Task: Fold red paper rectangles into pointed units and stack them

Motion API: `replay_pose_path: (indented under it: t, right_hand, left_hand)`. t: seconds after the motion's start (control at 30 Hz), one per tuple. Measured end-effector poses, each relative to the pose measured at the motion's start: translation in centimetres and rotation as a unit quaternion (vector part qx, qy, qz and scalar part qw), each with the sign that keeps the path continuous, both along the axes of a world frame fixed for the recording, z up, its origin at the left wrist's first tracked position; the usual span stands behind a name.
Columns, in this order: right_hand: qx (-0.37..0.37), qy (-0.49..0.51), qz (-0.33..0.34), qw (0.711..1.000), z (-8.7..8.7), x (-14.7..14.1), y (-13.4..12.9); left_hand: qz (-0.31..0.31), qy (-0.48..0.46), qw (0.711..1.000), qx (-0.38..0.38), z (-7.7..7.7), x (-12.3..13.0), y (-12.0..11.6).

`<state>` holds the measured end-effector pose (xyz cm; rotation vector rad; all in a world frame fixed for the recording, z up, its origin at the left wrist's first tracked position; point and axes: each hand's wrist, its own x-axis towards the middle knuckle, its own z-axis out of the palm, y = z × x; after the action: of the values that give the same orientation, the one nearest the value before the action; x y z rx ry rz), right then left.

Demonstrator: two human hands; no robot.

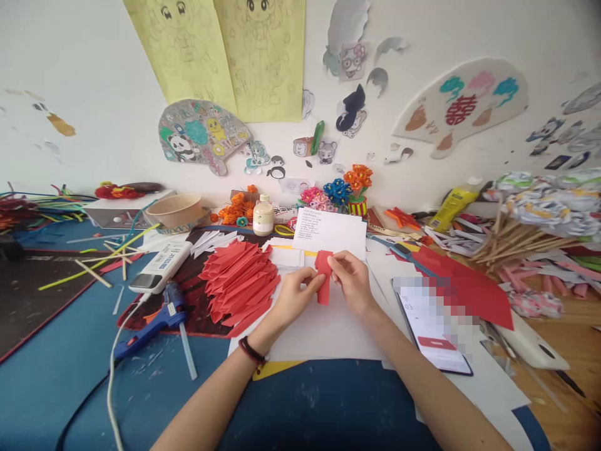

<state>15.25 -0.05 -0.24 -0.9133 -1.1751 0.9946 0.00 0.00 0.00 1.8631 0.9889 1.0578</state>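
Note:
A red paper strip [323,289], folded near its top, is held upright between my two hands over white paper sheets [300,338]. My left hand [300,293] pinches its left edge between thumb and fingers. On the other side, my right hand [351,279] grips the upper right edge with thumb and fingertips. Just left of my left hand lies a heap of folded red paper pieces [241,282]. Behind my hands is a white sheet with handwriting [328,230].
A blue glue gun [164,316] with its stick and a white power strip [162,266] sit at left, cables trailing forward. A phone [432,332] lies at right, near red paper [464,288]. A glue bottle [263,216] and paper flowers [337,191] stand behind.

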Motion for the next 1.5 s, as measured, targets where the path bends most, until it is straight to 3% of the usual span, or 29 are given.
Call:
replay_pose_path:
  t: [0.4,0.9,1.0,1.13,1.27,1.33,1.43,1.5]
  right_hand:
    - [-0.008,0.043,-0.055,0.998,-0.1,0.2,0.3]
    - [-0.013,0.084,-0.127,0.988,-0.1,0.5,0.6]
    - [-0.034,0.078,-0.065,0.994,0.5,0.6,0.4]
    - [-0.084,0.026,0.123,0.988,1.1,0.8,0.0]
    - [-0.092,0.006,0.162,0.982,0.9,1.1,0.0]
    - [-0.084,-0.005,0.147,0.986,0.8,1.2,0.1]
    - [-0.061,-0.026,0.120,0.991,0.8,1.2,0.2]
    - [-0.054,-0.055,0.114,0.990,1.1,1.0,0.2]
  left_hand:
    - [-0.009,0.039,0.999,0.020,-0.4,0.3,-0.3]
    - [-0.047,0.078,0.996,0.016,0.7,0.5,-1.0]
    - [-0.044,0.055,0.997,-0.007,0.9,0.4,-1.0]
    - [-0.092,-0.040,0.989,-0.108,1.0,0.1,-0.7]
    - [-0.160,-0.014,0.975,-0.151,1.2,-0.7,-0.3]
    - [-0.127,0.057,0.985,-0.102,1.3,-1.2,-0.1]
    - [0.019,0.144,0.989,-0.009,1.5,-1.4,-0.1]
    - [0.095,0.153,0.983,0.025,1.6,-1.4,-0.1]
